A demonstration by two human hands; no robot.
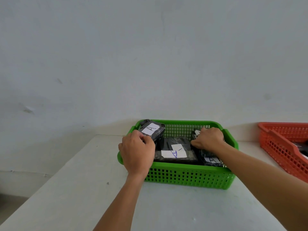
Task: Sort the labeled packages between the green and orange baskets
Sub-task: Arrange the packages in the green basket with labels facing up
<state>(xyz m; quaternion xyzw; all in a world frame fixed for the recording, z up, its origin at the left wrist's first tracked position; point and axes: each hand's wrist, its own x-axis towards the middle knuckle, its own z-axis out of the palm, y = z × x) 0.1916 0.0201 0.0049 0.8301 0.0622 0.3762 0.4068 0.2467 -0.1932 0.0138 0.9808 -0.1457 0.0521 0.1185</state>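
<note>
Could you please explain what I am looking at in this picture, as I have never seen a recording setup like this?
There is no machine here. A person wears one wide-angle camera on the head, so this single picture looks forward and down at their own bare arms. On the white table stands a green basket holding black wrapped packages with white paper labels; the labels that can be read show the letter A. The left hand grips one A package, tilted up at the basket's far left corner. The right hand curls over another package on the basket's right side; its label is mostly hidden. An orange basket sits at the right edge, with something dark inside.
</note>
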